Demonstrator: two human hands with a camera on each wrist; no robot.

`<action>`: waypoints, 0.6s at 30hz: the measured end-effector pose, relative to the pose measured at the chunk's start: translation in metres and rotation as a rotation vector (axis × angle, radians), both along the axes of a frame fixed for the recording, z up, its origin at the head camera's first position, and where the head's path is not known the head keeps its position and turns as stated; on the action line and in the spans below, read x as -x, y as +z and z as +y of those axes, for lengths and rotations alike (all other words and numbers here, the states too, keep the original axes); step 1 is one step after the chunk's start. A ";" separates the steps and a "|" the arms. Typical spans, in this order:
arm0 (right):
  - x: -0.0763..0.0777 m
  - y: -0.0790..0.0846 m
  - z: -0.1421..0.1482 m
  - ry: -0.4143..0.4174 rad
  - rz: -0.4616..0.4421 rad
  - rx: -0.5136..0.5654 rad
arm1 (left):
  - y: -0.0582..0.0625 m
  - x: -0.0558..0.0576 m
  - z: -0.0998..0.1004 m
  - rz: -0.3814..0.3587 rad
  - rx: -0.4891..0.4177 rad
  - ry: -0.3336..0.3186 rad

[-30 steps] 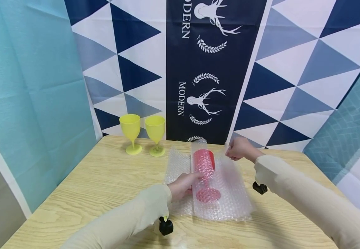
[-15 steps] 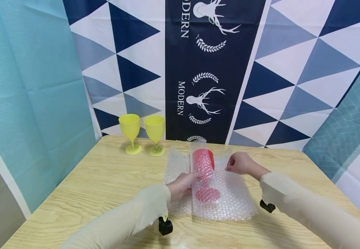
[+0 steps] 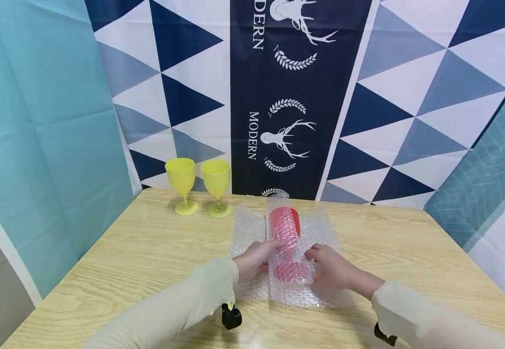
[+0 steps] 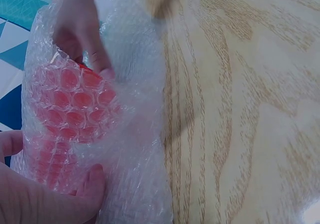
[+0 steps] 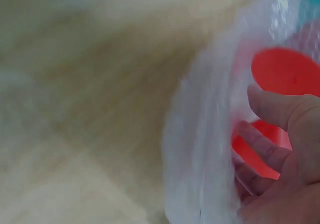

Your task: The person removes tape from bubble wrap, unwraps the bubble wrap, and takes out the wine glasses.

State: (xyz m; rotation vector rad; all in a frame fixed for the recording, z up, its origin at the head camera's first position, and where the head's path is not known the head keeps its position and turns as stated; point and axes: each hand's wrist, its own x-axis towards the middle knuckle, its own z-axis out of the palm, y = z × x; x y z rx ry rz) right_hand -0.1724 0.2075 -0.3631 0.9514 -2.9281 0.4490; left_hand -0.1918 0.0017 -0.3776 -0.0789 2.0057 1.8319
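A red goblet (image 3: 295, 222) lies on its side in a sheet of bubble wrap (image 3: 252, 225), one flap folded over it. Part of its bowl shows bare at the right. My left hand (image 3: 252, 259) grips the wrapped stem, thumb on top; its fingers are partly hidden under the wrap. At the right of the goblet's foot is my right hand (image 3: 333, 269), over the wrap's right part. In the right wrist view that hand (image 5: 295, 149) has its thumb and fingers spread, close beside the red plastic (image 5: 285, 71) and the loose wrap (image 5: 202, 139).
Two yellow goblets, one at the left (image 3: 181, 175) and one beside it (image 3: 216, 178), stand upright at the back of the wooden table (image 3: 156, 242). Behind them hangs a patterned cloth (image 3: 296, 87). A teal cloth (image 3: 56, 121) borders the left side.
My right hand has let go of the wrap's far right corner and come nearer, down to the goblet's foot. The left hand keeps its grip in the same place.
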 end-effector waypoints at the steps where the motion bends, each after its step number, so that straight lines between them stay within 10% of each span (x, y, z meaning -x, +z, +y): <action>1: -0.004 -0.001 -0.001 0.012 0.014 -0.009 | 0.000 0.000 0.000 -0.003 0.001 0.002; 18: -0.036 -0.011 0.020 0.053 0.095 -0.056 | -0.002 -0.001 0.000 0.008 -0.003 -0.002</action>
